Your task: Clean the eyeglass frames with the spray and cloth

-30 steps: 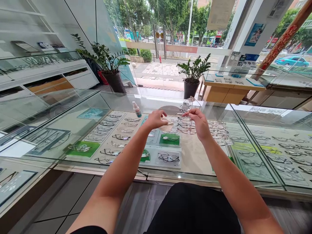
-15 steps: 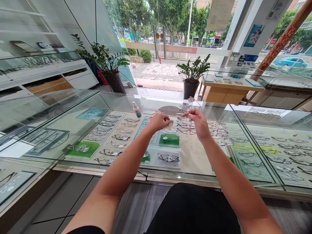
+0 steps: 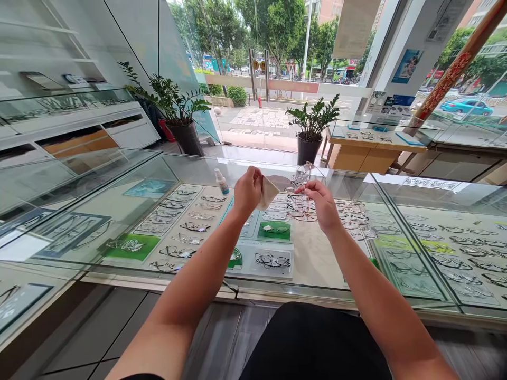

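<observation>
Pinched in my left hand (image 3: 247,191) is a pale beige cleaning cloth (image 3: 269,193), which hangs toward the right. My right hand (image 3: 319,199) grips a thin-framed pair of eyeglasses (image 3: 310,168) by one side, with a round lens raised above the fingers. The cloth's edge comes close to the glasses; whether they touch I cannot make out. Both hands are over a glass display counter (image 3: 317,258). A small white spray bottle (image 3: 221,182) with a coloured label stands on the glass to the left of my left hand.
Rows of eyeglasses (image 3: 272,260) lie inside the counter under the glass. Beyond it stand two potted plants (image 3: 186,134) and a wooden display table (image 3: 368,150). A second display case (image 3: 59,124) lines the left wall. Glass doors (image 3: 259,79) face the street.
My left hand has risen and turned, and more of the cloth now hangs out of it on the right. My right hand still holds the eyeglasses, nearly in place.
</observation>
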`<state>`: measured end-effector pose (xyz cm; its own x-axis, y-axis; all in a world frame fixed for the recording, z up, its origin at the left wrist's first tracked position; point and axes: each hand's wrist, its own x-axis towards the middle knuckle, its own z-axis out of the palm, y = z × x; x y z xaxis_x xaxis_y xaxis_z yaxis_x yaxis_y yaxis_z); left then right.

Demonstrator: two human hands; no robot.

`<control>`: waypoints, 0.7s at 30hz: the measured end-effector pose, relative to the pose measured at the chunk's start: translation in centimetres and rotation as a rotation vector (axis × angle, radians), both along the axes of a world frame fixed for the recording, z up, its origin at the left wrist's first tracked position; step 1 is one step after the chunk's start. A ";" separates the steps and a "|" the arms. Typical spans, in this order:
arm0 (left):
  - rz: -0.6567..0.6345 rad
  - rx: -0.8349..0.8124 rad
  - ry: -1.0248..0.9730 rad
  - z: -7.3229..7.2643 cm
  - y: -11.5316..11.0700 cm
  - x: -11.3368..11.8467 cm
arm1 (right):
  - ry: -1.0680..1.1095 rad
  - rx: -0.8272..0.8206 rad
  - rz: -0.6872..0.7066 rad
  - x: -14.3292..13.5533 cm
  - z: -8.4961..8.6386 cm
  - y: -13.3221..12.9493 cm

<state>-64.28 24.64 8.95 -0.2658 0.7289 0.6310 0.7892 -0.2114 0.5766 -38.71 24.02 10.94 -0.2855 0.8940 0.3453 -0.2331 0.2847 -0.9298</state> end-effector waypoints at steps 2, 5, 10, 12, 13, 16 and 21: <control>0.028 0.030 0.067 0.5 -0.3 -0.1 | -0.007 0.001 -0.003 0.0 0.0 -0.1; 0.039 0.018 0.143 1.1 -0.8 -0.3 | -0.021 0.001 -0.009 -0.1 0.2 -0.1; -0.008 -0.077 0.148 1.8 -1.3 0.0 | -0.022 0.001 -0.012 -0.1 0.3 -0.2; -0.028 -0.104 0.108 1.7 -1.2 0.1 | -0.025 0.000 -0.012 -0.1 0.3 -0.2; -0.036 -0.125 0.079 1.6 -1.2 0.1 | -0.026 0.000 -0.010 -0.1 0.3 -0.2; -0.047 -0.225 -0.023 1.0 -0.7 -0.4 | -0.029 0.001 -0.005 0.0 0.3 -0.3; -0.047 -0.445 -0.096 -0.4 0.1 -1.9 | -0.045 0.008 -0.007 0.0 0.3 -0.2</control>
<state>-66.23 24.73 8.53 -0.2679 0.9361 0.2278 0.7234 0.0393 0.6894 -38.69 23.78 11.25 -0.2948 0.8932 0.3394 -0.1893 0.2936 -0.9370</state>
